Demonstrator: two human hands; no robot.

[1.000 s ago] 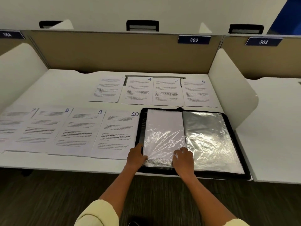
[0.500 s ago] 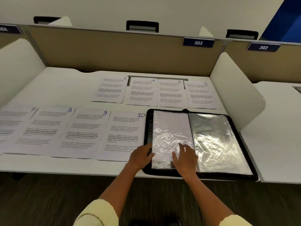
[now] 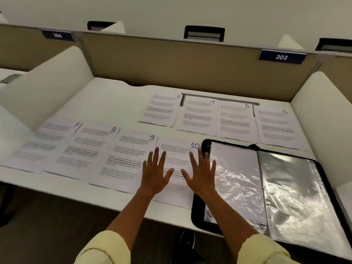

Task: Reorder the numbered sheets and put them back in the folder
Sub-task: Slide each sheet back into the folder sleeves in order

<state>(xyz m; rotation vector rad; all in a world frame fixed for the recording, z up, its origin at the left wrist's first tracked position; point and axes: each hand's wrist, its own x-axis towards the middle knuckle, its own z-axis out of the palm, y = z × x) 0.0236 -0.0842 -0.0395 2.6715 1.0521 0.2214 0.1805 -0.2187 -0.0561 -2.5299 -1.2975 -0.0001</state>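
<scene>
From the head camera, the white desk (image 3: 106,96) has numbered sheets laid out in rows. At the back lie sheet 3 (image 3: 162,110), sheet 4 (image 3: 198,116), sheet 5 (image 3: 235,121) and sheet 6 (image 3: 276,126). In front lie sheet 7 (image 3: 42,143), sheet 8 (image 3: 83,149), sheet 9 (image 3: 125,159) and sheet 10 (image 3: 178,155). So the sorting looks done for these.

The black folder (image 3: 198,212) lies open at the right front of the desk, its edge just over sheet 10. One clear sleeve (image 3: 234,180) on its left side shows a white page inside. I cannot read a number on it. The sleeve on the right (image 3: 297,197) looks shiny and empty. I cannot see sheets 1 and 2 anywhere on the desk.

The left hand (image 3: 155,172) and the right hand (image 3: 202,173) are both flat with fingers spread wide, holding nothing. They are over sheet 10. I cannot tell if they press on it.

I think most of the job is left: eight sheets must go in.
</scene>
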